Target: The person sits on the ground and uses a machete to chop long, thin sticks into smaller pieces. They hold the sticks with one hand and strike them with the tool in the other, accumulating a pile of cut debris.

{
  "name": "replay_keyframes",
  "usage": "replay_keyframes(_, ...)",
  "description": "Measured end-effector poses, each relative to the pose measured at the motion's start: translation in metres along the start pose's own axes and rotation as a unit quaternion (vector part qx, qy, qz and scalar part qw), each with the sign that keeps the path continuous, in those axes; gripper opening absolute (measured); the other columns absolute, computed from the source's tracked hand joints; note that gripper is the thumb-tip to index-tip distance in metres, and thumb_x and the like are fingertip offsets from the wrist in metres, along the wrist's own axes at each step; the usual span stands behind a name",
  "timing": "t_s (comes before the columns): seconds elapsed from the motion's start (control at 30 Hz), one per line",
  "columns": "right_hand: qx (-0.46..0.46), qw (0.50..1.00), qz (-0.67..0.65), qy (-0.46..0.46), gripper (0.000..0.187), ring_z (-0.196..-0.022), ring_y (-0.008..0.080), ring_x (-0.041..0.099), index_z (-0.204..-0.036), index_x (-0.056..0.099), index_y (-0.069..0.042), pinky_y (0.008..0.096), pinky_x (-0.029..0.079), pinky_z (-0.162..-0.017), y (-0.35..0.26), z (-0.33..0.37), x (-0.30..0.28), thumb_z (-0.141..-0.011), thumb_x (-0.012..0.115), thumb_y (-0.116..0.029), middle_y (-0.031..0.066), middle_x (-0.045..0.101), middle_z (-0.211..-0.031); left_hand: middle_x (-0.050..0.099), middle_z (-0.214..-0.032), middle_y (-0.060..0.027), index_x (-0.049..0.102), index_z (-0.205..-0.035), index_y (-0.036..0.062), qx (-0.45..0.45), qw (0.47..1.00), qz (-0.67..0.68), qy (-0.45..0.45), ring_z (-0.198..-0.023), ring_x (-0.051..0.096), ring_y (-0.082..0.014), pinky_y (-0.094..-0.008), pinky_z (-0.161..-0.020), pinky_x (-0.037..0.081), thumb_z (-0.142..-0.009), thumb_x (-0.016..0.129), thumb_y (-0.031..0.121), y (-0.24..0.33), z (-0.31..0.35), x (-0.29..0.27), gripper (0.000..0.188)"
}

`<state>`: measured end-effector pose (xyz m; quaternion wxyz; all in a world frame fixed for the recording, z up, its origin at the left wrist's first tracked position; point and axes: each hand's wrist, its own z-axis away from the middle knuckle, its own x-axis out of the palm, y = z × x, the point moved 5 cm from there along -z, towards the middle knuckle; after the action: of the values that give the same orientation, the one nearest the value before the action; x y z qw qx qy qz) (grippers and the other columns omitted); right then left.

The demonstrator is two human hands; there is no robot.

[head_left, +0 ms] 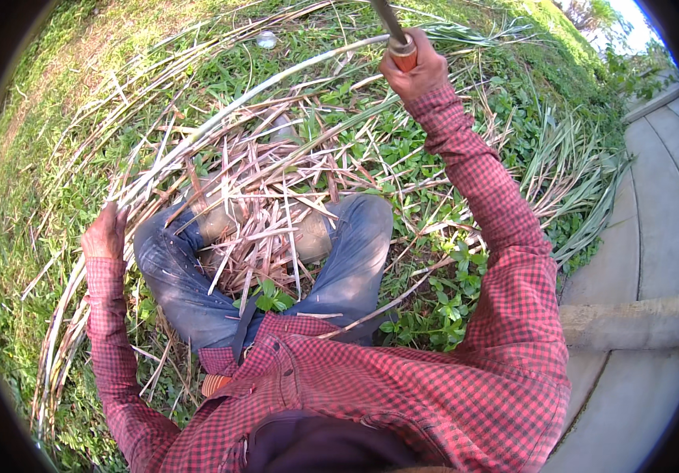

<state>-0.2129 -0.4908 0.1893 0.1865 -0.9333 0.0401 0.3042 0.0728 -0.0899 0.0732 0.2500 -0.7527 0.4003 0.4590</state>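
Observation:
My right hand (418,69) is raised at the top of the view, wrapped round the reddish handle of a knife (389,20). Its dark blade rises from a pale collar and runs out past the upper edge. At the far left my left hand (104,231) is closed round a long pale stalk (253,93), partly hiding it. That stalk arcs away from the left hand up to beside the knife handle. Between my bent legs lies a heap of reddish-brown peeled strips (264,185), some resting on my shins and feet.
Several more long stalks (59,331) lie in the grass on the left. Green leafy tops (568,173) are spread at the right, next to grey slabs (663,197) with a beam (631,322) across them. A small clear container (266,39) sits in the grass ahead.

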Motion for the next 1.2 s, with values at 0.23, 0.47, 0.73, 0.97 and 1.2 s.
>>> replay_keyframes(0.23,0.373,0.865,0.155,-0.297,0.053,-0.093,0.0392,0.057,-0.115,0.047,-0.008,0.0436,0.044,-0.085,0.099,0.195,0.021,-0.069,0.06,-0.03,0.0234,0.059,-0.098,0.06,-0.074,-0.012,0.051,-0.091,0.0063,0.045,0.978,-0.074,-0.191,-0.064,0.06,-0.0285,-0.0383,-0.053,0.047,-0.083,0.059,0.026,0.026,0.036,0.06,0.023)
replay_keyframes(0.47,0.411,0.901,-0.063,-0.125,0.028,-0.043,0.0123,0.05,-0.092,0.05,-0.003,0.0273,0.042,-0.04,0.123,0.197,0.027,-0.071,0.064,-0.014,0.004,0.052,-0.06,0.06,-0.082,-0.0181,0.053,-0.103,0.0061,-0.003,0.992,0.082,-0.099,-0.073,0.059,-0.036,-0.0411,-0.063,0.047,-0.088,0.05,0.022,0.012,0.037,0.062,0.022)
replay_keyframes(0.73,0.316,0.947,0.006,-0.066,0.04,-0.061,0.0197,0.057,-0.105,0.05,-0.003,0.031,0.047,-0.056,0.12,0.177,0.015,-0.071,0.063,-0.021,0.0118,0.059,-0.075,0.046,-0.056,-0.0026,0.056,-0.076,0.0039,-0.132,0.906,0.3,-0.268,-0.052,0.045,-0.0149,-0.0286,-0.051,0.038,-0.091,0.045,0.039,-0.013,0.044,0.082,0.04)
replay_keyframes(0.97,0.066,0.993,-0.016,0.101,0.035,-0.064,0.0218,0.061,-0.102,0.053,-0.004,0.0332,0.05,-0.059,0.028,0.023,-0.027,-0.072,0.064,-0.021,0.0111,0.062,-0.076,0.03,-0.043,0.0068,0.054,-0.068,0.0073,-0.246,0.729,0.517,-0.375,-0.035,0.025,-0.0044,-0.022,-0.036,0.017,-0.09,0.048,0.04,-0.025,0.031,0.089,0.039)
replay_keyframes(1.2,-0.14,0.956,-0.135,0.219,0.017,-0.058,0.0136,0.051,-0.085,0.053,-0.003,0.0296,0.044,-0.054,-0.041,-0.062,-0.04,-0.072,0.063,-0.007,0.0058,0.053,-0.068,0.026,-0.041,0.0086,0.053,-0.071,0.0079,-0.266,0.692,0.524,-0.42,-0.031,0.019,-0.0044,-0.0236,-0.031,0.011,-0.088,0.048,0.046,-0.014,0.007,0.063,0.042)
